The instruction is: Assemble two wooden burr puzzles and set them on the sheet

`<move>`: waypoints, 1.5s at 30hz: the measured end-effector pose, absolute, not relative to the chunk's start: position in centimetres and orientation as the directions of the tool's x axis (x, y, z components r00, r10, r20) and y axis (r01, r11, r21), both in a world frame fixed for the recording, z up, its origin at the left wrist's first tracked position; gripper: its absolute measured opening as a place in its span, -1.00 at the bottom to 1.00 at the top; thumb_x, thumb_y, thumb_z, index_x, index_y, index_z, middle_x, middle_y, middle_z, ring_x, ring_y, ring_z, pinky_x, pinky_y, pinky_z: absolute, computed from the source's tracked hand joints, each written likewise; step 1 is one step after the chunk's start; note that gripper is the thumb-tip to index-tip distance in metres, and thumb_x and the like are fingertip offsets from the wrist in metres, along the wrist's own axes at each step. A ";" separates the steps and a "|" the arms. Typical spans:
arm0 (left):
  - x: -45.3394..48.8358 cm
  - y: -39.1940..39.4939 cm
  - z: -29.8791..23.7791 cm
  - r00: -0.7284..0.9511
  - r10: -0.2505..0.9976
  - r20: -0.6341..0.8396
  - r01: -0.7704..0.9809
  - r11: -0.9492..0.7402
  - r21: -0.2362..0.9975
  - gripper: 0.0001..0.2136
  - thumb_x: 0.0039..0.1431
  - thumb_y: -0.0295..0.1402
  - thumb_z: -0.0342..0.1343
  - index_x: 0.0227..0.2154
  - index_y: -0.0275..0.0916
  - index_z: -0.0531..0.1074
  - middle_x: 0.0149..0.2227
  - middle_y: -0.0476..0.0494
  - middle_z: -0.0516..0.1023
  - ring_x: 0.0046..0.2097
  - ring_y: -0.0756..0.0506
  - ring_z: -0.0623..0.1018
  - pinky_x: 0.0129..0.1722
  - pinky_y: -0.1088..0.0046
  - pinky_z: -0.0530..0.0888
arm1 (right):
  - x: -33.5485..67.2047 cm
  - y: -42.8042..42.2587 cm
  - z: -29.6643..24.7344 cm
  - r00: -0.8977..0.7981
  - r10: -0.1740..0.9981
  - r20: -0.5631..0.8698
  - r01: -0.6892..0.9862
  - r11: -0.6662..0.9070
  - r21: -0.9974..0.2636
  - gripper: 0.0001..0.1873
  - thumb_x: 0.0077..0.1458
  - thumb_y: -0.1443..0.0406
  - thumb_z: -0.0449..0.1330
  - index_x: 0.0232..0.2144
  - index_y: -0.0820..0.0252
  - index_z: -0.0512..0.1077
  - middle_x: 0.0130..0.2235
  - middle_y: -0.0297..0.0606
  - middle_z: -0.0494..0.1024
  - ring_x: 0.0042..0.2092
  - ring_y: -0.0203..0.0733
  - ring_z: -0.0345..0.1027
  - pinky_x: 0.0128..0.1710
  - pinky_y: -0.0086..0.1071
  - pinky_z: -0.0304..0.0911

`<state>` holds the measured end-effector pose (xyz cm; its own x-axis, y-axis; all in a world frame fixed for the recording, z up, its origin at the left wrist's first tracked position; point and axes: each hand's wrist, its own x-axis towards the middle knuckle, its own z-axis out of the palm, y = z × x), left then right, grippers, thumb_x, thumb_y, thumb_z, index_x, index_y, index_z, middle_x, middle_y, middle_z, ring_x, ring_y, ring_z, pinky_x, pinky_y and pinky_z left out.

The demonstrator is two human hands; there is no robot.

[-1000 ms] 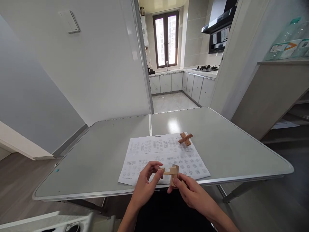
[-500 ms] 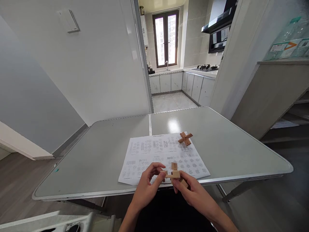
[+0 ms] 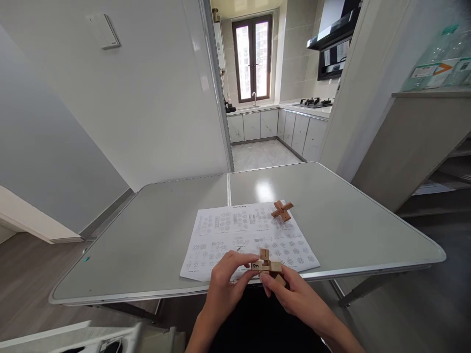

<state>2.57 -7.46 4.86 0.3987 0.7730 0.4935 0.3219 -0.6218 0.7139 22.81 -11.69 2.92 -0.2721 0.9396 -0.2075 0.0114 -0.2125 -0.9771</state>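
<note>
Both hands meet at the table's near edge, over the printed sheet (image 3: 215, 235). A light wooden puzzle piece marked "3" (image 3: 256, 265) is pinched between the thumb and fingers of my left hand (image 3: 227, 279). It touches the partly joined wooden burr puzzle (image 3: 275, 266), which my right hand (image 3: 294, 291) grips from the right and below. Another puzzle piece (image 3: 264, 254) sticks up at the far side of this cluster. My fingers hide part of the joints. Farther back, a darker interlocked wooden puzzle (image 3: 282, 211) rests by the sheet's upper right corner.
The grey table (image 3: 165, 230) has a metal rim and a centre seam. A small green bit (image 3: 86, 259) lies near its left edge. Plastic bottles (image 3: 437, 63) stand on a ledge at right. Beyond the doorway is a kitchen with a window (image 3: 252, 59).
The piece in my left hand has turned, so its "3" face now shows, and it sits against the cluster. My left fingers reach farther right. The darker puzzle has stayed put.
</note>
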 end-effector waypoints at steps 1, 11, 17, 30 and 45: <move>2.5 -7.4 4.7 0.411 0.732 0.544 0.313 -0.673 0.670 -0.73 0.34 -0.43 0.25 0.04 -0.02 0.57 -0.12 -0.07 0.71 -0.14 -0.12 0.64 -0.11 0.32 0.58 | 22.8 -11.7 3.0 -0.280 0.937 -0.209 -0.002 -0.218 -0.976 -0.46 0.28 -0.20 0.18 -0.39 0.12 0.35 -0.56 -0.53 0.09 -0.54 -0.38 -0.15 -0.57 -0.41 -0.16; 1.6 -7.2 4.2 0.511 0.498 0.701 0.368 -0.863 0.345 -0.50 0.34 -0.58 0.21 0.24 0.04 0.44 0.09 -0.07 0.68 -0.12 -0.11 0.62 -0.14 0.28 0.63 | 22.7 -11.6 2.7 -0.346 0.908 -0.234 -0.161 -0.304 -0.939 -0.43 0.20 -0.23 0.23 -0.20 0.14 0.37 -0.48 -0.51 0.38 -0.63 -0.50 -0.14 -0.65 -0.48 -0.24; 1.2 -7.1 4.5 0.533 0.498 0.684 0.332 -0.867 0.372 -0.52 0.35 -0.56 0.19 0.22 0.07 0.46 0.04 -0.04 0.71 -0.15 -0.11 0.62 -0.16 0.30 0.64 | 23.3 -11.8 2.7 -0.413 0.874 -0.254 -0.208 -0.363 -0.908 -0.47 0.23 -0.16 0.27 -0.10 0.13 0.34 -0.50 -0.52 0.40 -0.64 -0.52 -0.15 -0.66 -0.50 -0.27; 0.8 -7.1 5.2 0.612 0.489 0.621 0.292 -0.870 0.397 -0.56 0.35 -0.51 0.21 0.21 0.05 0.48 0.03 -0.06 0.71 -0.16 -0.11 0.63 -0.16 0.32 0.65 | 23.8 -11.7 1.9 -0.494 0.805 -0.329 -0.242 -0.491 -0.837 -0.48 0.17 -0.14 0.31 -0.20 0.15 0.36 -0.55 -0.56 0.35 -0.68 -0.55 -0.22 -0.68 -0.51 -0.35; 0.7 -8.1 4.9 0.631 0.479 0.610 0.317 -0.877 0.361 -0.50 0.33 -0.57 0.22 0.23 0.03 0.43 0.07 -0.05 0.69 -0.18 -0.12 0.58 -0.18 0.32 0.61 | 22.4 -12.4 1.0 -0.363 0.869 -0.337 -0.321 -0.456 -0.830 -0.54 0.16 -0.09 0.31 -0.39 0.14 0.33 -0.63 -0.59 0.23 -0.69 -0.53 -0.19 -0.69 -0.50 -0.28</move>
